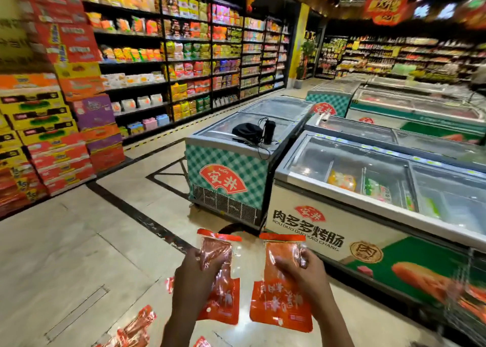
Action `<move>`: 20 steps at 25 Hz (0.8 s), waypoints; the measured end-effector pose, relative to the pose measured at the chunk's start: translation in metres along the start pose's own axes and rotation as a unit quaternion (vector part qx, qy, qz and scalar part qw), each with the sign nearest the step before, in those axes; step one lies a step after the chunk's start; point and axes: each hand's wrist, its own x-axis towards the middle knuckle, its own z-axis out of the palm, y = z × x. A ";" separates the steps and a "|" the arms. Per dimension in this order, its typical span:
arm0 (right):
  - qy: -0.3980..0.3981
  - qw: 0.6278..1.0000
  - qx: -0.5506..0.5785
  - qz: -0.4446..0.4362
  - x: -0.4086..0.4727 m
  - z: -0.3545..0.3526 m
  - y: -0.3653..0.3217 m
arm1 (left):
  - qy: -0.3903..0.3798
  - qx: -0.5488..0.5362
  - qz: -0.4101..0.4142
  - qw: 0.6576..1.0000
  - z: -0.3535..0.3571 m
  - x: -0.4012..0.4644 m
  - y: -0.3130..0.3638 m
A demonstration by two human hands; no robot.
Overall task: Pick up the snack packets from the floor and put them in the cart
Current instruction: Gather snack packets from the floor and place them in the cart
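1. Hands are both busy. The left hand (196, 270) grips one orange snack packet (219, 278), and the right hand (302, 270) grips another orange packet (282, 286). Each one is held near its top half, so the bottom hangs down.
2. Both packets are up in the air in front of the person, side by side and a little apart. I think they are held like this so they can be carried to the cart.
3. More packets (136, 325) lie on the floor (65, 254), low and to the left of the arms. So the job looks only partly done.
4. Wire bars at the far right edge may be the cart (465, 302). It is blurry, so I cannot tell what is in it.
5. A white freezer (342, 204) stands just to the right. Through its glass lid you can see a few food packs (342, 181) in its sections.
6. A green checked freezer (226, 167) behind it has a black bag (247, 132) on its lid.
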 end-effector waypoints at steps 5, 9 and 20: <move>0.098 0.995 0.030 -0.007 -0.031 -0.172 0.011 | -0.093 -0.013 0.038 0.995 0.134 -0.048 0.068; 0.184 0.981 0.065 0.002 -0.053 -0.282 0.037 | -0.165 -0.012 0.065 0.984 0.237 -0.080 0.106; 0.378 0.918 0.109 0.050 -0.045 -0.529 0.104 | -0.390 0.031 0.110 0.914 0.543 -0.143 0.188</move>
